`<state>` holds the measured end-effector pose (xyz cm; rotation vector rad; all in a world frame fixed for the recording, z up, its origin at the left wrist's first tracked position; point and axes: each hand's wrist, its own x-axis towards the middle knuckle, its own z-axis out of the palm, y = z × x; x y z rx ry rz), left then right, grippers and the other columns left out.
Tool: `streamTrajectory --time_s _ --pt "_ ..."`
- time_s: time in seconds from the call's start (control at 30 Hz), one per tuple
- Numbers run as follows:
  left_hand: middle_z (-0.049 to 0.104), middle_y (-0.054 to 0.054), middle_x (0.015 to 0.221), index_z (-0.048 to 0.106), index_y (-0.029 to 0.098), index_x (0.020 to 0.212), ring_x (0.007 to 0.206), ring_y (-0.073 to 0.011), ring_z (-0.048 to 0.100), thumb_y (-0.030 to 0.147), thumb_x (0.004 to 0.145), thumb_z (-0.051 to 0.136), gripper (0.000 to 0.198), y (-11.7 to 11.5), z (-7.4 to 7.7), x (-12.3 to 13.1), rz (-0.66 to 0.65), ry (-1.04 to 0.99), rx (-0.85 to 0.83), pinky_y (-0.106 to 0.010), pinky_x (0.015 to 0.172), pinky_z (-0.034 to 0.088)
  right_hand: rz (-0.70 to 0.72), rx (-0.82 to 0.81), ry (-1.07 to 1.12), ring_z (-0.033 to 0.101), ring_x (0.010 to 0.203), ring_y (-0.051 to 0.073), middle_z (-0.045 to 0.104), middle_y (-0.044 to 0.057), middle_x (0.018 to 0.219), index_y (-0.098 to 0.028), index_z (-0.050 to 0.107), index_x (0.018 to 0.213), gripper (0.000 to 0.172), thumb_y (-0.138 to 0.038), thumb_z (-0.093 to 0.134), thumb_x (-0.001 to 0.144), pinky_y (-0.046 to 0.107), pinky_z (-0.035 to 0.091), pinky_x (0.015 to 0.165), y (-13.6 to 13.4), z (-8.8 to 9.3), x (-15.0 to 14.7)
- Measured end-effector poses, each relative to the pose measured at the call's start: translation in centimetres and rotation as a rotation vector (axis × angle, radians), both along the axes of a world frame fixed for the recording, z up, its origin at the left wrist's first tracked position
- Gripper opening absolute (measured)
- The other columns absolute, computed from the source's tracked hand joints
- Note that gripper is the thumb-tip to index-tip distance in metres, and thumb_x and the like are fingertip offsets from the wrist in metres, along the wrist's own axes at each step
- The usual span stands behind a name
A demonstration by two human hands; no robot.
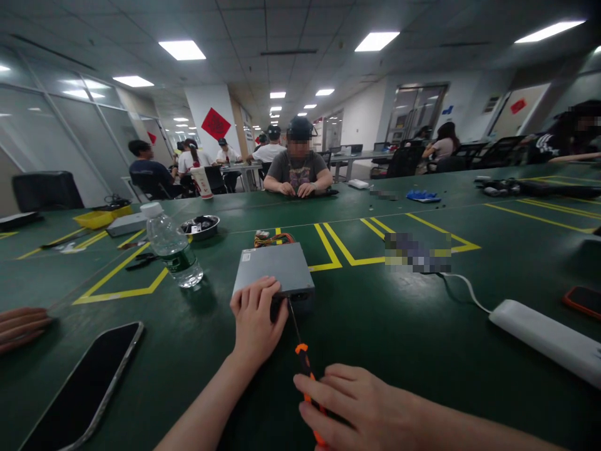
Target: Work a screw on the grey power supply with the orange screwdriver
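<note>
A grey metal computer power supply [272, 266] lies on the green table in front of me, its bundle of coloured cables [279, 238] at the far side. My left hand [258, 313] grips its near left edge, fingers on top and thumb against the near face. In my right hand [347, 401] is a screwdriver [303, 357] with an orange and black handle, held between thumb and fingers. Its thin shaft points up and away, the tip at the near face of the power supply by my left thumb. Whether the tip sits in a screw is too small to tell.
Left of the power supply stands a water bottle [173, 247], with a metal bowl [201, 227] of small parts behind it. A phone [84, 388] lies near left, a white power strip [544, 332] right. Another person's hand [21, 329] rests at the left edge; a person [300, 166] sits opposite.
</note>
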<state>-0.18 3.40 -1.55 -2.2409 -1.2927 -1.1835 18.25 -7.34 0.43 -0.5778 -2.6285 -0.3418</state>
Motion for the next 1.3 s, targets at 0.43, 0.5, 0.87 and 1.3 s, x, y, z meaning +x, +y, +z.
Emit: streamTrajectory --time_s 0.43,0.5,0.87,1.3 --pt "0.061 -0.007 0.108 0.053 0.022 0.101 0.101 -0.0236 0.053 0.026 0.079 0.055 0.022 -0.1 0.1 0.2 0.022 0.02 0.0 -0.041 0.088 0.03 0.028 -0.07 0.081 0.062 0.078 0.015 0.061 0.013 0.108 -0.013 0.055 0.107 0.03 -0.032 0.034 0.096 0.025 0.05 0.065 0.3 0.0 0.3" --pt "0.061 -0.007 0.108 0.053 0.022 0.101 0.101 -0.0235 0.053 0.026 0.079 0.055 0.022 -0.1 0.1 0.2 0.02 0.021 0.014 -0.041 0.087 0.03 0.082 0.009 0.17 0.062 0.071 0.014 0.062 0.015 0.105 -0.01 0.057 0.098 0.031 -0.035 0.039 0.094 0.026 0.05 0.06 0.6 -0.6 0.3" --pt "0.06 -0.007 0.109 0.053 0.022 0.102 0.102 -0.0232 0.053 0.025 0.08 0.055 0.022 -0.1 0.0 0.1 0.017 0.02 0.004 -0.041 0.088 0.029 0.072 -0.015 0.142 0.063 0.074 0.016 0.061 0.015 0.103 -0.012 0.054 0.105 0.028 -0.034 0.042 0.093 0.028 0.051 0.066 0.6 -0.4 0.0" --pt "0.061 -0.007 0.109 0.053 0.022 0.101 0.103 -0.0233 0.053 0.026 0.079 0.055 0.022 0.0 0.0 0.1 0.015 0.019 0.007 -0.041 0.088 0.029 0.082 0.022 0.183 0.061 0.072 0.016 0.062 0.014 0.104 -0.014 0.056 0.102 0.024 -0.031 0.042 0.093 0.028 0.051 0.064 0.6 -0.9 -0.1"
